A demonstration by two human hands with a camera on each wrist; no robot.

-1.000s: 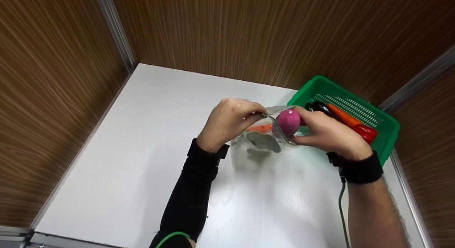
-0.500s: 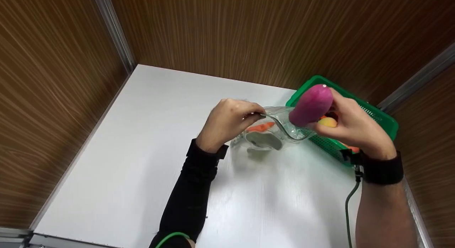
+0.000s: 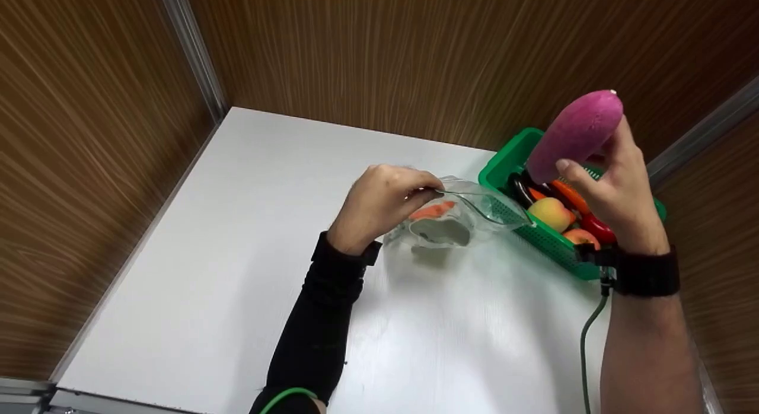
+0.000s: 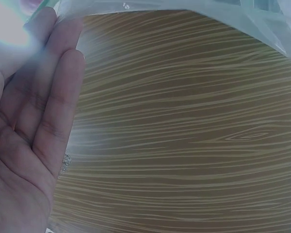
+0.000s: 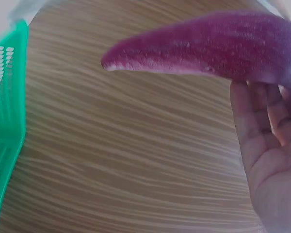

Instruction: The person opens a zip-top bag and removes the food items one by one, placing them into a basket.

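Right hand (image 3: pixel 616 194) grips a purple sweet potato (image 3: pixel 574 135), fingers and thumb curled round its lower end; it is held high in the air above the green basket (image 3: pixel 504 159) at the table's far right edge, touching nothing else. The right wrist view shows the tapered tip free, wood wall behind.

Left hand (image 3: pixel 379 203) pinches the rim of a clear plastic bag (image 3: pixel 468 215), mouth held open toward the basket. The bag sits on the white table (image 3: pixel 249 224) near the middle of the far edge, its open lip reaching just to the basket's near wall. Inside it: a carrot (image 3: pixel 433 211) and a pale greyish item, kind unclear.

Basket holds a peach-coloured fruit (image 3: pixel 550 213), a red pepper (image 3: pixel 596 227), a dark vegetable (image 3: pixel 522 190) and something orange.

Judgement: bagging is partly done. Two pieces are in the bag; the sweet potato is out of both bag and basket, and several basket items remain unbagged.
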